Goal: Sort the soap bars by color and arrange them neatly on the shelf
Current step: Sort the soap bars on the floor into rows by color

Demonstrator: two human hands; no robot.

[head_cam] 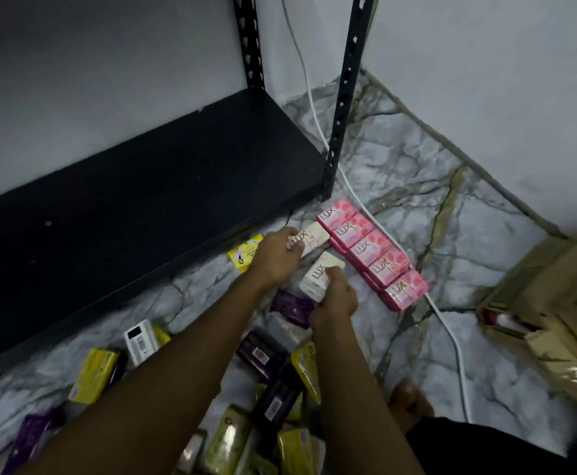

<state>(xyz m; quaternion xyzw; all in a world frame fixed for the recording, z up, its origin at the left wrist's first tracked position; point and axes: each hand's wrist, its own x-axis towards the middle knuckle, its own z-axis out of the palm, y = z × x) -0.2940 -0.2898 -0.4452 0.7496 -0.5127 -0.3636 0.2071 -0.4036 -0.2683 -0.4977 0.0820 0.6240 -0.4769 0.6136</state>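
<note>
My left hand (275,257) grips a white Lux soap bar (311,238) on the floor, right beside a row of pink Lux bars (371,250). Just below it, my right hand (336,298) holds a second white Lux bar (318,274). The pink bars lie side by side in a diagonal line, stacked in two layers. Yellow bars (93,375), purple bars (294,306) and dark bars (263,354) lie scattered on the marble floor under my forearms. The black shelf board (136,200) at the left carries no soap.
A black perforated shelf post (343,97) stands by the pink row. A white cable (451,334) runs along the floor past the pink bars. A cardboard box (554,310) sits at the right by the wall. My foot (410,402) rests near the bottom.
</note>
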